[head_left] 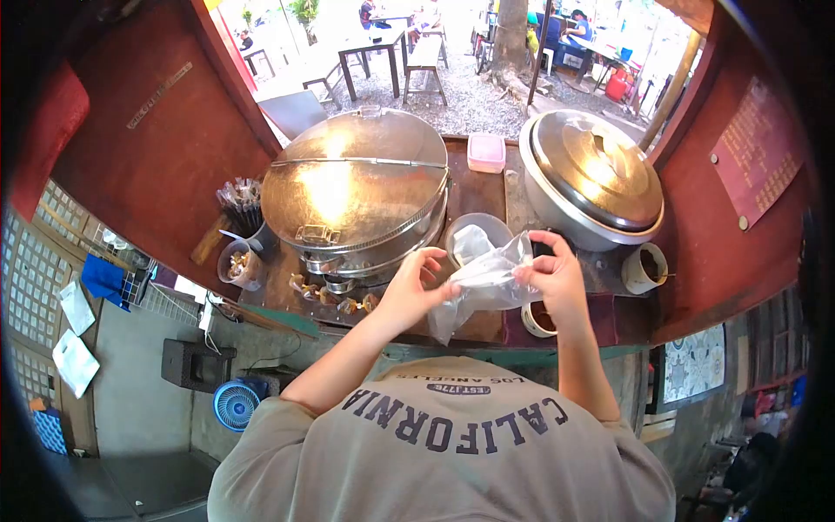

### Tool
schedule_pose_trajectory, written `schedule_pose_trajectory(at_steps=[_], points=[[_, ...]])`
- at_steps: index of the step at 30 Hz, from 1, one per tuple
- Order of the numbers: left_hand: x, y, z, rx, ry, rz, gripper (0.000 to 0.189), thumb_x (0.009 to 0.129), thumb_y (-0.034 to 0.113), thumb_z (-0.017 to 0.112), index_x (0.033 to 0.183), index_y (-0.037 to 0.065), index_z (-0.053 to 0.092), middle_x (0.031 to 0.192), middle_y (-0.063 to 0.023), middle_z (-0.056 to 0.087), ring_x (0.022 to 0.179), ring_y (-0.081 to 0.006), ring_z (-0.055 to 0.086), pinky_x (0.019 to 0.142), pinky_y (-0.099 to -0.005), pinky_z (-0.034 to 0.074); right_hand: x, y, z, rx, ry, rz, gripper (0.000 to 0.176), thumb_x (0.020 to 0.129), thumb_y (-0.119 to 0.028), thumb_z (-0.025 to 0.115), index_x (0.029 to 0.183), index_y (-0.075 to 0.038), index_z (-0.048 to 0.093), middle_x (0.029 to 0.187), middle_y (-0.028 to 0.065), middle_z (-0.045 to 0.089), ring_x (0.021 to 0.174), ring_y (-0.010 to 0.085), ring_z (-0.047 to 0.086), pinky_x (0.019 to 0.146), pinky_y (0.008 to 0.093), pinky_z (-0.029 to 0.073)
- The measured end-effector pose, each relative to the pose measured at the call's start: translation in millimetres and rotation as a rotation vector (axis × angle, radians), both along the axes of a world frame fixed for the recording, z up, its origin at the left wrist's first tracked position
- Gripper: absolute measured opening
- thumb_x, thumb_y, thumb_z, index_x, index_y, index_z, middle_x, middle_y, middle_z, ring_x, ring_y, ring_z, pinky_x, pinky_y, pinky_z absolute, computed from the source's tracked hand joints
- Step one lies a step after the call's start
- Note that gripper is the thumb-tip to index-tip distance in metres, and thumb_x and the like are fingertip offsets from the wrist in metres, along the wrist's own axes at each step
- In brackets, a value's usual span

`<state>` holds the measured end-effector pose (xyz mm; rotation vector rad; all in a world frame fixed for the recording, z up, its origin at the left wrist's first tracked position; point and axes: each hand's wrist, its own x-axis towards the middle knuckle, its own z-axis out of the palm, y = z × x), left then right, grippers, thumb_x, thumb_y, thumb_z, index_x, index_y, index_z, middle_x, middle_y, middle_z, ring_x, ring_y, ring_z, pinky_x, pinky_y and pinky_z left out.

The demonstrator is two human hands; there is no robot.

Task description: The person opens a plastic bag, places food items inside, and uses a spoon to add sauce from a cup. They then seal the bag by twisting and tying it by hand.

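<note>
Between my hands a clear plastic bag (491,277) is stretched above the counter. My left hand (419,287) pinches its left side near the middle of the view. On the other side, my right hand (554,271) pinches the bag's upper right edge with thumb and fingers. Just behind the bag, a round clear container (500,228) has white plastic in it. A large lidded metal steamer (357,196) stands to the left, and a big pot with a shiny lid (600,174) to the right. Under my right hand a cup of brown sauce (540,320) is partly hidden.
A pink-lidded box (486,153) sits at the counter's back edge. At left are a skewer holder (243,213) and a cup (240,264); small wrapped items (348,304) lie before the steamer. Another cup (644,268) stands at right. Red side walls flank the counter; people sit outside.
</note>
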<state>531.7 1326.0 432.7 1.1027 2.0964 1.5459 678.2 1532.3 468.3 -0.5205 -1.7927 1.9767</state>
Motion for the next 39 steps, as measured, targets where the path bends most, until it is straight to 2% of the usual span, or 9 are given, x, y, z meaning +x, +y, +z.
schedule_pose_trajectory(at_steps=[2,5,7,8,16,21,26,34,39], points=[[10,-13,24,0.045,0.457,-0.030,0.063,0.063,0.022,0.085,0.114,0.006,0.053,0.108,-0.0102,0.052,0.103,-0.0236,0.047,0.091,-0.0350,0.040,-5,-18,-10,-0.044,0.038,-0.012,0.054,0.074,0.009,0.071,0.122,-0.002,0.050,0.076,0.0068,0.067,0.068,0.0121,0.063,0.064,0.0241,0.049],[34,-23,50,-0.011,0.477,-0.188,0.053,0.069,0.033,0.082,0.105,0.006,0.053,0.097,-0.0097,0.058,0.092,-0.0241,0.055,0.087,-0.0397,0.041,-12,-56,-27,0.002,0.112,0.049,0.047,0.075,0.007,0.072,0.117,-0.001,0.052,0.077,0.0061,0.067,0.068,0.0115,0.063,0.065,0.0242,0.050],[43,-18,30,-0.109,-0.174,-0.126,0.047,0.072,0.033,0.082,0.096,0.005,0.053,0.081,-0.0084,0.061,0.075,-0.0204,0.060,0.072,-0.0352,0.047,-14,-76,-27,-0.138,0.034,0.125,0.044,0.077,0.005,0.072,0.116,-0.001,0.053,0.079,0.0073,0.068,0.070,0.0116,0.064,0.066,0.0237,0.050],[42,-18,27,-0.141,-0.113,-0.054,0.042,0.073,0.028,0.082,0.091,0.004,0.053,0.073,-0.0089,0.062,0.066,-0.0165,0.061,0.061,-0.0313,0.049,-15,-79,-28,-0.066,-0.003,0.175,0.044,0.079,0.003,0.071,0.119,0.000,0.052,0.082,0.0093,0.069,0.073,0.0122,0.065,0.066,0.0231,0.049],[22,-33,-9,0.063,-0.453,-0.098,0.015,0.083,0.004,0.071,0.096,0.002,0.064,0.089,-0.0011,0.066,0.085,-0.0072,0.060,0.078,-0.0245,0.049,3,-70,-25,-0.460,-0.068,0.230,0.043,0.079,0.000,0.072,0.118,-0.003,0.054,0.086,0.0101,0.070,0.072,0.0144,0.066,0.068,0.0237,0.052],[15,-33,-32,0.392,-0.676,-0.106,0.029,0.083,-0.001,0.067,0.110,0.003,0.057,0.099,-0.0014,0.065,0.094,-0.0081,0.059,0.084,-0.0251,0.048,-1,-73,-33,-0.189,0.014,0.233,0.035,0.079,0.000,0.072,0.109,-0.004,0.054,0.085,0.0076,0.067,0.077,0.0120,0.064,0.071,0.0244,0.051],[23,-30,-21,0.162,-0.496,-0.096,0.040,0.079,0.002,0.074,0.113,0.003,0.052,0.097,-0.0034,0.065,0.090,-0.0092,0.061,0.082,-0.0263,0.049,-12,-90,-33,0.005,0.044,0.209,0.024,0.082,0.000,0.071,0.102,-0.002,0.057,0.083,0.0027,0.064,0.078,0.0075,0.060,0.070,0.0222,0.047],[16,-26,-8,0.690,-1.455,0.026,0.029,0.086,-0.003,0.057,0.111,0.009,0.051,0.095,-0.0067,0.061,0.087,-0.0198,0.062,0.082,-0.0327,0.053,-9,-56,-81,-0.481,0.052,0.040,0.023,0.081,-0.002,0.068,0.102,-0.006,0.057,0.082,-0.0002,0.060,0.070,0.0069,0.054,0.064,0.0208,0.042],[5,-28,-37,0.445,-0.979,-0.130,0.034,0.077,-0.008,0.055,0.106,0.008,0.052,0.090,-0.0002,0.054,0.077,-0.0094,0.053,0.070,-0.0215,0.044,-9,-67,-79,0.280,-0.028,0.025,0.039,0.078,-0.002,0.068,0.114,-0.009,0.054,0.089,0.0046,0.060,0.086,0.0176,0.059,0.080,0.0283,0.045]])
